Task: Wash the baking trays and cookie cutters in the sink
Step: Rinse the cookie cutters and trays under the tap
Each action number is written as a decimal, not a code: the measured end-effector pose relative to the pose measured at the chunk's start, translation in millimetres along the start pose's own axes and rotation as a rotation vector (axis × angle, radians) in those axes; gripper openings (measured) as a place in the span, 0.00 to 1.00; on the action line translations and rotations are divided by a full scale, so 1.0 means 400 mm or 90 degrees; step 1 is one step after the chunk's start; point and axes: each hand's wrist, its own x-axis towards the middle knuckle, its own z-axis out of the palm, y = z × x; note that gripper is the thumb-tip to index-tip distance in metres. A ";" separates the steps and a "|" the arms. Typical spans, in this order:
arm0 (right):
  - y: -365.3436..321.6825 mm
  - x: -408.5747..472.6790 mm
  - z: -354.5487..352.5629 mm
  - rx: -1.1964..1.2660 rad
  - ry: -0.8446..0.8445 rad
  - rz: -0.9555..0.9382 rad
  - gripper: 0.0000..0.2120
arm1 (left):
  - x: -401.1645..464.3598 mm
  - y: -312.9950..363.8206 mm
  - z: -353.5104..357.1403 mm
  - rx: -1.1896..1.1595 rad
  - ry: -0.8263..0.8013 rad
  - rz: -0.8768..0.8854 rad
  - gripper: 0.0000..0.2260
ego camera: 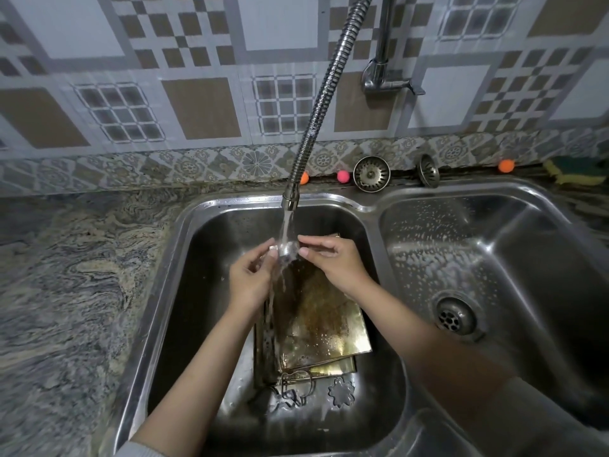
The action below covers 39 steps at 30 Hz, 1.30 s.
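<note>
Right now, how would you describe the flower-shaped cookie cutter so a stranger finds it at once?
Look in the left sink basin, at the near end below the stacked baking trays. The flower-shaped cutter lies flat there alone, right of the tangled cutters; only its outline is scalloped.

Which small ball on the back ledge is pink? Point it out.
The middle ball, just left of the upright strainer. The ball behind the hose and the far-right ball are orange.

Patterned grey, white and tan tiles point(197, 77) cover the wall, with a floral border strip point(197, 163) along the bottom. Below it runs a swirly grey granite counter point(72, 275).
</note>
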 end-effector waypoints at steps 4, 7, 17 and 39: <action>-0.001 -0.008 0.026 0.006 -0.018 0.025 0.14 | -0.009 -0.002 -0.017 -0.006 0.035 -0.017 0.09; -0.005 -0.010 0.047 0.023 -0.029 0.044 0.14 | -0.012 -0.003 -0.034 -0.004 0.042 -0.018 0.10; -0.024 -0.018 0.016 0.039 -0.002 0.032 0.14 | 0.003 -0.002 -0.021 0.018 -0.015 -0.013 0.11; -0.046 -0.018 0.014 0.030 -0.021 0.006 0.14 | -0.001 0.020 -0.051 -0.007 -0.037 0.006 0.09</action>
